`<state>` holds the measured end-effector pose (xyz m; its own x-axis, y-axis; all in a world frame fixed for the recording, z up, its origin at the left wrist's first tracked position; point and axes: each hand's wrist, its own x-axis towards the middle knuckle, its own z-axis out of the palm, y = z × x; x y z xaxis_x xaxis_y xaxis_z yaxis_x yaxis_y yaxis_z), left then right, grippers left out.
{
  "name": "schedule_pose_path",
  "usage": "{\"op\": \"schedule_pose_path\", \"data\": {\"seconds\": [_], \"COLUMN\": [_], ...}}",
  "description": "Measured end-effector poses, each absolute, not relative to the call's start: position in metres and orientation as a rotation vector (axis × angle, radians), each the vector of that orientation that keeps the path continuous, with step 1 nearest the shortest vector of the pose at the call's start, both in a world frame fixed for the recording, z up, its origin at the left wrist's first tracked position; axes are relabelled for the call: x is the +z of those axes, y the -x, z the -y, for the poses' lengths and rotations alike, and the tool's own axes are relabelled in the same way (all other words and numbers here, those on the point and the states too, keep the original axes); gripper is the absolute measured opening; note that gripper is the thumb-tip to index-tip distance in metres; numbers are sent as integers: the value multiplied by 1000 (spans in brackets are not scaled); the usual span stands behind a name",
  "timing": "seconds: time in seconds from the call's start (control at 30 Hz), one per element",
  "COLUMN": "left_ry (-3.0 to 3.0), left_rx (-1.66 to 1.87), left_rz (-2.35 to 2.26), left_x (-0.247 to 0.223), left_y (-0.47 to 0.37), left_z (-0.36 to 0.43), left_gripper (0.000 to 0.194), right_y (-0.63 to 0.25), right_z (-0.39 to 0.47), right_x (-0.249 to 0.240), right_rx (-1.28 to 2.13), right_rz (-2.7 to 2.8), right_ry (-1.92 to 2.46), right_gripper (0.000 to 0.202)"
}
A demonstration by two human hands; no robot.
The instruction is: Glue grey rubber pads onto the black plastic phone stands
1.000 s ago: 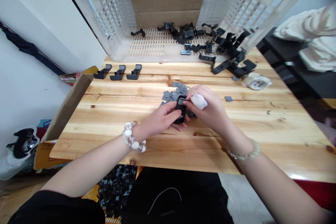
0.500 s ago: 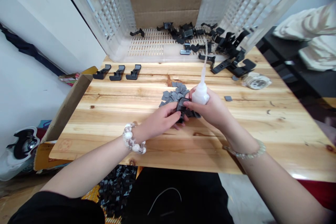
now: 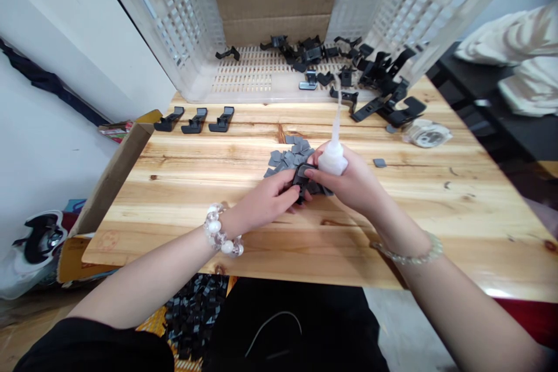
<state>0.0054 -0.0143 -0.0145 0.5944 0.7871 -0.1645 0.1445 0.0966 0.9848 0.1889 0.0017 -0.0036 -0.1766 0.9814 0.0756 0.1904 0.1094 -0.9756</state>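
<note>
My left hand [image 3: 272, 197] grips a black plastic part [image 3: 300, 183] over the middle of the wooden table. With its thumb on a grey pad at the part's upper end, my right hand [image 3: 351, 180] also holds a white squeeze bottle [image 3: 333, 158], whose long thin nozzle points up and away. A pile of grey square pads [image 3: 290, 157] lies just behind the hands, partly hidden by them. Three black parts [image 3: 195, 121] stand in a row at the back left of the table. One loose grey pad [image 3: 379, 163] lies to the right.
A white plastic basket [image 3: 261, 96], on its side, has several black parts inside and spilling out at its right. A roll of tape [image 3: 429, 133] sits at the back right. Below the front edge is a container of small black pieces [image 3: 192, 317]. An open cardboard box [image 3: 104, 197] stands left.
The bottle's nozzle has tilted slightly to the left and lower. Both hands stay almost in place, and the black part has turned slightly between them.
</note>
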Motion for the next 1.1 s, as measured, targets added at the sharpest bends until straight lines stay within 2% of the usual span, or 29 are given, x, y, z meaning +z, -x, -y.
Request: {"op": "schedule_pose_path", "data": {"seconds": [0.37,0.5,0.7,0.9,1.1], "left_ry": [-1660,-1786,-1450,-980,-828], "left_rx": [652,700,839,762,704], "left_rz": [-947,-1065,-861,-880,-840], "left_x": [-11,-9,-11,-4,-5], "left_y": [-3,0,-2,-2,0], "left_z": [19,19,10,6,4], "left_gripper": [17,22,13,11,15], "right_y": [-187,-187,-183,-189,-194], "right_z": [1,2,2,1,-3], "right_x": [2,4,0,1,-3], "right_rx": [1232,1321,1341,1409,1355], "right_rz": [1486,1475,1492,1338,1169], "right_ry": [1141,1090,1100,1112,1177], "right_gripper": [25,27,29,31,31]}}
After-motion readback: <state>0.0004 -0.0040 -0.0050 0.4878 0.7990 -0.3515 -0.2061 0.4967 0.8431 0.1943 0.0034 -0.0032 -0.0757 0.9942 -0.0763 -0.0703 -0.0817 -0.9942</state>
